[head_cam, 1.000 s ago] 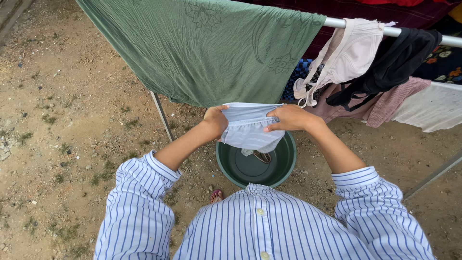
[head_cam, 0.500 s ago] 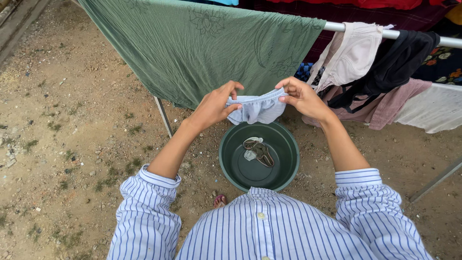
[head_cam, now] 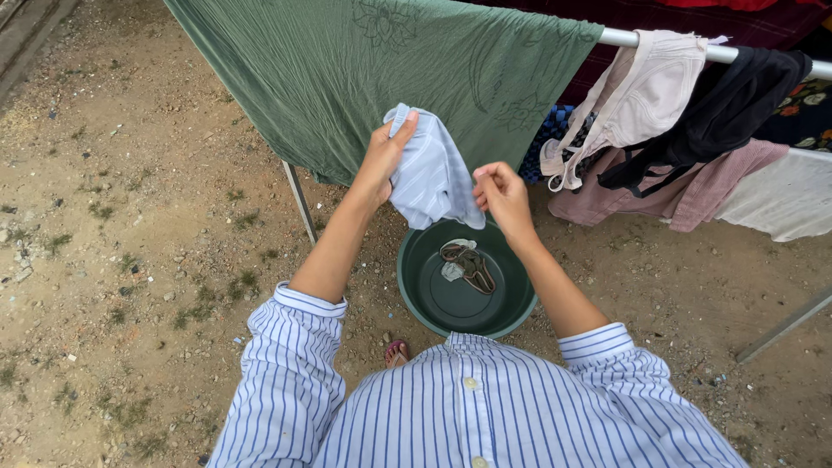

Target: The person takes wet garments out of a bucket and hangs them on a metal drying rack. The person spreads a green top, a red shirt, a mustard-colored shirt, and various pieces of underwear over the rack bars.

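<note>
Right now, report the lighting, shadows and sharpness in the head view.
Head view: soft, even daylight, no glare, only faint shadow under the green basin; left hand, right hand and the pale blue cloth are sharp; wide-angle lens bends the rack rail and stretches the striped shirt at the bottom.

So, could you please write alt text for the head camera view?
A person's left hand and right hand hold up a pale blue garment above a green basin on bare dirt, before a drying rack hung with laundry.
</note>
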